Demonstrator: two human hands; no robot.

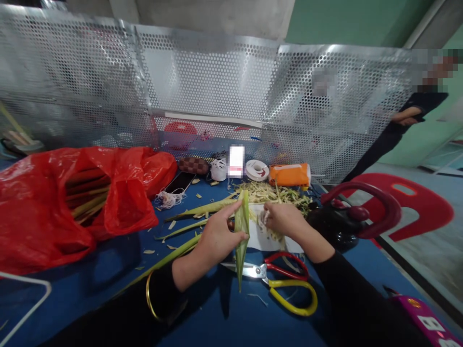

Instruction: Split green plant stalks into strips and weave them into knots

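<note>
My left hand (221, 232) grips a folded pale-green plant leaf (241, 255) between thumb and fingers, its pointed end hanging down. Over a white sheet of paper (255, 241), my right hand (284, 219) has its fingers drawn together; what they hold, if anything, is hard to make out. Just below the hands lie scissors (261, 272) with one red and one yellow handle, the leaf tip crossing in front of their blades. A pile of shredded plant strips (275, 193) sits beyond my right hand. Long green stalks (173, 253) lie beside and behind my left hand.
Left stands a red plastic bag (133, 207) with stalks inside. Along the back are a checkered case (194, 165), a lit phone (236, 161), a white spool (257, 170) and an orange packet (289, 175). A dark kettle (336, 226) is near my right arm; a person (405, 120) stands beyond.
</note>
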